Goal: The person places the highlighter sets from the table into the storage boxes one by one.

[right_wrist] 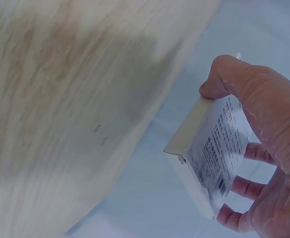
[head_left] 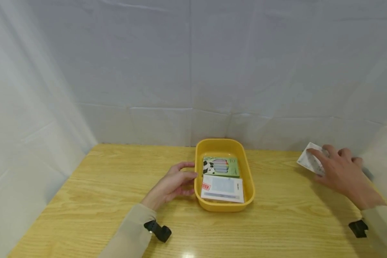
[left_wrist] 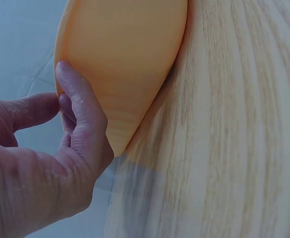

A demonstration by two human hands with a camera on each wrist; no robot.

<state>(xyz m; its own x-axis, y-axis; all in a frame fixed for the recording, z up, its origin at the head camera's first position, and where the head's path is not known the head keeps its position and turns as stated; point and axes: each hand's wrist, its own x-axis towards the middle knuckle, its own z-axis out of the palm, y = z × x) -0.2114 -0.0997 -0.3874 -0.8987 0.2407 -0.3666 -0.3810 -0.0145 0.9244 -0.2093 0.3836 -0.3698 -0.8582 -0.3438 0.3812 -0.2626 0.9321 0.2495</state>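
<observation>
My left hand (head_left: 172,182) is at the left side of a yellow plastic tray (head_left: 249,179), its bent fingers and thumb holding the rim. Up close in the left wrist view, the fingers lie against the tray's outer wall (left_wrist: 130,54). Inside the tray are a green box with a panda picture (head_left: 233,166) and, nearer me, a white flat box with a red mark (head_left: 225,195). Over the right part of the table, my right hand (head_left: 340,173) grips a small white box (right_wrist: 217,148) by its edges. Printed text and a barcode show on one face.
Under the tray is a light wood-grain table (head_left: 116,193). White sheeting (head_left: 132,71) hangs behind the table and along both sides. A black strap (head_left: 158,230) sits on the left sleeve, another (head_left: 358,228) on the right.
</observation>
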